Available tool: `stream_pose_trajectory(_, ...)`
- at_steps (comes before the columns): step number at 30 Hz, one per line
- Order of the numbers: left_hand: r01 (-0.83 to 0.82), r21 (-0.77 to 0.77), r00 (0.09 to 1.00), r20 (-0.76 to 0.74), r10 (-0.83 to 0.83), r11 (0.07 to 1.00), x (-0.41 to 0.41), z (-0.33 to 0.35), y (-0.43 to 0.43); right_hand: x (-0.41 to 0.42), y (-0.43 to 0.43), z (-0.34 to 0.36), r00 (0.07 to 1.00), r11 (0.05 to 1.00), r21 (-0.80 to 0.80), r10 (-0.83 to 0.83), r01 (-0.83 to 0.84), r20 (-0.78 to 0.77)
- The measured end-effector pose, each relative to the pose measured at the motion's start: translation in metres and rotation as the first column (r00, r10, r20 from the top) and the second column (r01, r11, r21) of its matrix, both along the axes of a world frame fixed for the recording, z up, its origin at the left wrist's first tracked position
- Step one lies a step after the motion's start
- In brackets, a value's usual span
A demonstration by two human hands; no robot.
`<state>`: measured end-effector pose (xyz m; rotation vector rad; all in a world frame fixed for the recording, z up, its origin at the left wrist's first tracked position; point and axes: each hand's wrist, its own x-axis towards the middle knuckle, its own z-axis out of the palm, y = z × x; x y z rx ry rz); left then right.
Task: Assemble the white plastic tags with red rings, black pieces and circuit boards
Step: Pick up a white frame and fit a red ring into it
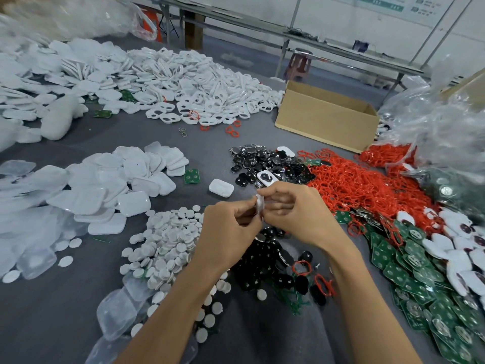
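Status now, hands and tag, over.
Grips: left hand and right hand both pinch one white tag, edge-on. Black pieces heaped beneath. Nothing blocks the hands.

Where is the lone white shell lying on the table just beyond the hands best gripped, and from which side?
Pinch the lone white shell across its two long edges, coming down from above. It lies flat on the grey table, apart from the white shell pile, with bare surface all round, so a pinch can likely reach both edges. Its smooth rounded top offers no hold.
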<state>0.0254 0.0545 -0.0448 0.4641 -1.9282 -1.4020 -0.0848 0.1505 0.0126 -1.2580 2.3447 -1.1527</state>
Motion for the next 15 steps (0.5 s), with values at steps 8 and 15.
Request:
stream_pose_trajectory(8, 0.048, -0.008, 0.998, 0.044, -0.047, 0.999, 0.0014, 0.0043, 0.0038, -0.0003, 0.0039, 0.0068, 0.999, 1.000, -0.009, 0.024, -0.024, 0.028)
stream_pose_trajectory(15, -0.158, -0.240, 0.985, 0.023, 0.168, 0.958, 0.0028, 0.0087, 0.0052, 0.0027, 0.0002, 0.0070, 0.990, 0.998, -0.052, 0.042, -0.036, 0.132)
